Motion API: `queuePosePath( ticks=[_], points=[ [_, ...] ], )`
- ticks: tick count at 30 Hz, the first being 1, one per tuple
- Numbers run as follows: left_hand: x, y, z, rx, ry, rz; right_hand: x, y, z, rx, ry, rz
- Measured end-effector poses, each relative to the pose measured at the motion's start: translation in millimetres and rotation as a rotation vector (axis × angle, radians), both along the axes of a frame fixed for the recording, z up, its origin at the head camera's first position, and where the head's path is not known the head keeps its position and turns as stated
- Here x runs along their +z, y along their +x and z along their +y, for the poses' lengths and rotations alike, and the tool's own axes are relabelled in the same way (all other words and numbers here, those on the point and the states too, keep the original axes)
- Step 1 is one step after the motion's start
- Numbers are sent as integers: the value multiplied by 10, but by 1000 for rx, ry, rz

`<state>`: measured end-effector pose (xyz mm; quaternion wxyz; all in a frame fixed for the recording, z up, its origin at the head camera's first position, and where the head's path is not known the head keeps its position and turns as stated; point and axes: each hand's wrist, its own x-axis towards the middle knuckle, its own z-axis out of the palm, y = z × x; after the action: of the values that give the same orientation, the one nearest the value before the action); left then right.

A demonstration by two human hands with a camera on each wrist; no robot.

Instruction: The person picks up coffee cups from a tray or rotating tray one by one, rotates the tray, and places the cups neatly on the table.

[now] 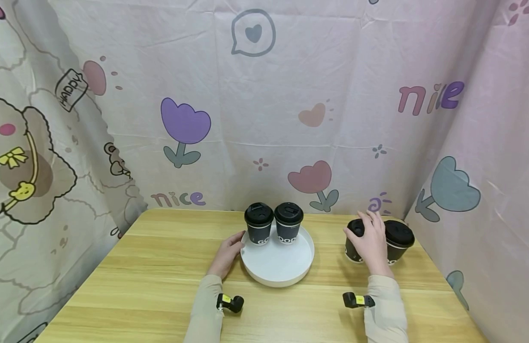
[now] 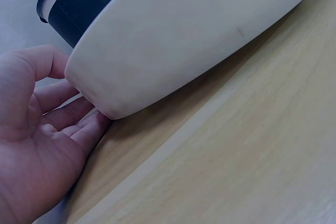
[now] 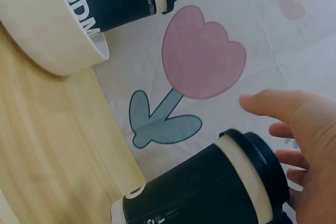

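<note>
A round white tray (image 1: 278,267) with a raised rim carries two black paper cups, a left cup (image 1: 259,232) and a right cup (image 1: 287,231), both upright with black lids. My left hand (image 1: 227,255) holds the tray's left side; in the left wrist view its thumb is at the rim and the other fingers are by the lower edge. Over at the right stand two more lidded black cups, a nearer-left one (image 1: 352,250) and a right one (image 1: 399,236). My right hand (image 1: 373,243) hovers at them, partly covering both. In the right wrist view its thumb stands apart from the cup (image 3: 202,184), fingers near the lid.
The wooden table (image 1: 170,267) runs back to a patterned curtain (image 1: 264,119), which also hangs along both sides. Small black cameras, a left one (image 1: 231,303) and a right one (image 1: 358,300), are strapped to the wrists.
</note>
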<state>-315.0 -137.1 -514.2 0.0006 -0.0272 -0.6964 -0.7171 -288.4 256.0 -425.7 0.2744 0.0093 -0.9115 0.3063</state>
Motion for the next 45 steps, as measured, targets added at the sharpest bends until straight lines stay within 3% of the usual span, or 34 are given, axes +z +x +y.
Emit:
queuePosePath(
  ticks=[7, 11, 14, 17, 23, 31, 37, 45],
  points=[
    [-1, -5, 0, -10, -3, 3, 69, 9, -97, -11, -83, 158],
    [14, 7, -2, -11, -6, -2, 110, 15, -212, 23, -186, 257],
    [22, 13, -5, -10, -4, -7, 122, 18, -336, 55, -273, 279],
    [23, 17, -7, -8, -8, -7, 112, 15, -468, 104, -390, 235],
    [35, 22, -3, 0, -15, -11, 36, -37, -665, 232, -637, 57],
    [35, 18, 2, 1, -17, -8, -152, -115, -797, 302, -815, -173],
    [41, 17, 1, -6, -11, -13, -372, -176, -889, 315, -864, -317],
    [75, 35, 3, -19, -6, -14, -601, -222, -934, 293, -849, -361]
  ],
)
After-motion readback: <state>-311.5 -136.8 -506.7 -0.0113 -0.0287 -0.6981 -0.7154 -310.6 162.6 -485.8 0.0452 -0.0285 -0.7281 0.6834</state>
